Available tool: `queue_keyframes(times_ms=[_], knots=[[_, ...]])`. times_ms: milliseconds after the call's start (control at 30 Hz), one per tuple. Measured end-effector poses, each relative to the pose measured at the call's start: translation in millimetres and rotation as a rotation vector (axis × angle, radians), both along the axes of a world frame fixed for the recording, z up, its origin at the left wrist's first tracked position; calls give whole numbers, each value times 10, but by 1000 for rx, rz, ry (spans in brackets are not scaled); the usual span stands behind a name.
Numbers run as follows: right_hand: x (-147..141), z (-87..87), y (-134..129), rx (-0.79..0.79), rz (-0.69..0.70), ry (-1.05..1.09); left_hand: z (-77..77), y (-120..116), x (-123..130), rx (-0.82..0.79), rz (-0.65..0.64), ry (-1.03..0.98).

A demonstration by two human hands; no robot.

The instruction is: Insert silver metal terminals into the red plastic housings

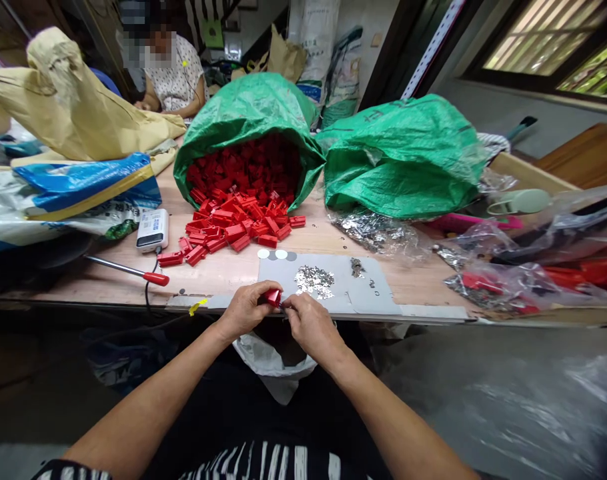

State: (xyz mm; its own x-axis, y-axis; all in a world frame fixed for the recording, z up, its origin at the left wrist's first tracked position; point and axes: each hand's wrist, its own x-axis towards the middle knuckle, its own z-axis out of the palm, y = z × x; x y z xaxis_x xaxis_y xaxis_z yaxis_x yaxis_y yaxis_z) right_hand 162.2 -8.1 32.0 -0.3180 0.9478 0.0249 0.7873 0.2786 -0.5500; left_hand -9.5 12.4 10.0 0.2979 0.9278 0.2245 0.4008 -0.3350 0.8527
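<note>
My left hand [247, 310] is closed around a small red plastic housing [272, 297], held over the table's front edge. Close beside it, my right hand [313, 327] pinches something small and dark at the housing's open end; the fingers hide most of it. Just beyond my hands, a grey mat [341, 273] carries a heap of flat silvery metal pieces [315, 281] and a smaller pile of dark metal parts [357, 267]. Many more red housings [228, 223] spill from a green woven sack [253, 100] onto the table. Below my hands hangs a white bag [268, 357], its mouth open.
A second green sack [403, 160] lies at right, near clear plastic bags of metal parts [378, 233]. Leftward are a red-handled rod [128, 268], a white device [152, 231] with a cable and a blue-white bag [83, 187]. Another person [176, 83] sits across the table.
</note>
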Motion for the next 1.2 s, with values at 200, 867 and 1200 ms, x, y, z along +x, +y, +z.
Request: queue_keyframes(times_ms=[200, 867, 1200], knots=[[147, -7, -54, 15, 78, 183, 47, -150, 6, 29, 59, -48], [175, 212, -284, -23, 136, 342, 237, -469, -12, 46, 114, -225], [213, 180, -333, -164, 184, 590, 371, -586, 125, -710, 54, -1184]])
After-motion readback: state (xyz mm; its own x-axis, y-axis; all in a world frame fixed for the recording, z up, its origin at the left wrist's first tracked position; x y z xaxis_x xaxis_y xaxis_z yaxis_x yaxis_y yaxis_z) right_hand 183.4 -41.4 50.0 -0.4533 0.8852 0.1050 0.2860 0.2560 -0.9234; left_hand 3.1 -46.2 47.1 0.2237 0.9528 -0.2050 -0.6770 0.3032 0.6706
